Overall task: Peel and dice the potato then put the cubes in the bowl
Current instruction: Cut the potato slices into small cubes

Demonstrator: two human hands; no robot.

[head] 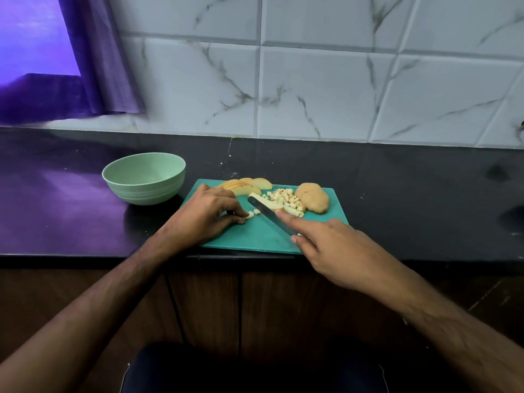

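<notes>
Left hand [208,212] curled; right hand [330,241] gripping, forefinger extended

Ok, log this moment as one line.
stage: dicing | right hand: grips steel knife | left hand: steadies pale potato strip | diced cubes: on teal board | green bowl: no cubes visible
</notes>
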